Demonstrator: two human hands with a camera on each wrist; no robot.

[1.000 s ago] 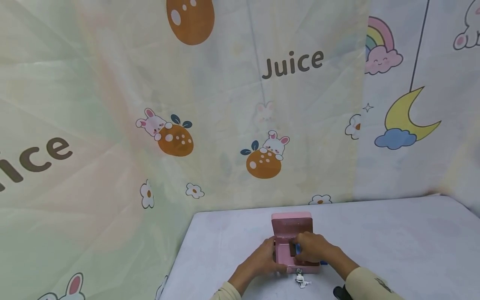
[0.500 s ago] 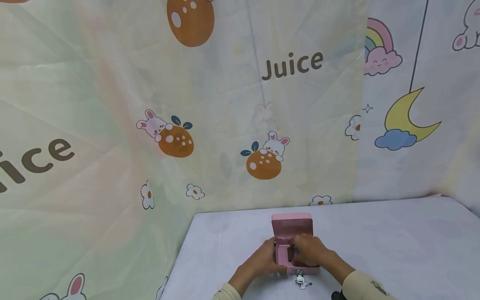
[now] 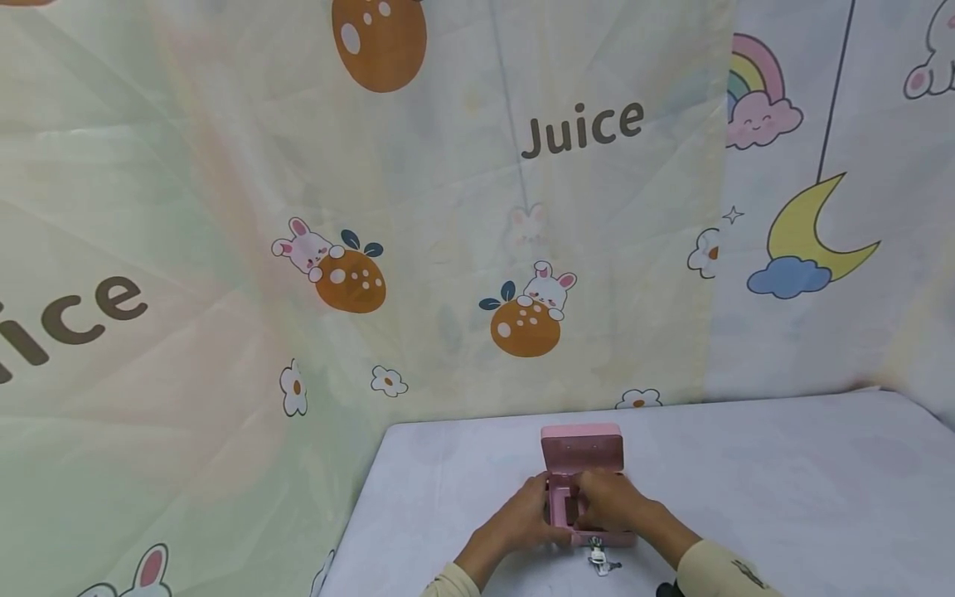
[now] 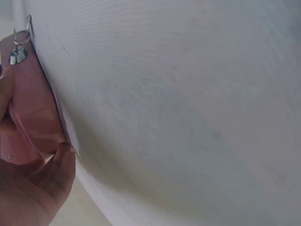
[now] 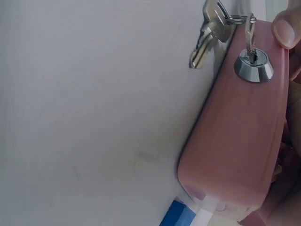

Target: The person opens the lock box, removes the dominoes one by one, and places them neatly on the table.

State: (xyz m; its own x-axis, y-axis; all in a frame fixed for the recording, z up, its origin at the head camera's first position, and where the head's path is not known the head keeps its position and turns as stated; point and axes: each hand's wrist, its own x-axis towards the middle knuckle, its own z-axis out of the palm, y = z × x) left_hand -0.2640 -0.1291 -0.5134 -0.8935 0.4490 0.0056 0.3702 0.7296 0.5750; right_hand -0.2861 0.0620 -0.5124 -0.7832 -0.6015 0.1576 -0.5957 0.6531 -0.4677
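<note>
Pink box (image 3: 582, 454), glossy, rounded corners, lid raised, on the white table (image 3: 783, 481); silver lock (image 5: 254, 69) up front, keys (image 5: 215, 26) on it. Left hand (image 3: 528, 514) grips its left side, thumb and fingers partway around. Right hand (image 3: 610, 502) is inside, fingers bent; can't tell if they hold anything.

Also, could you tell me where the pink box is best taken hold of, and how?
I would grip the box by its side walls, one hand from left, one from right: the open lid stands at the back, and the lock juts from the front, with keys attached.
</note>
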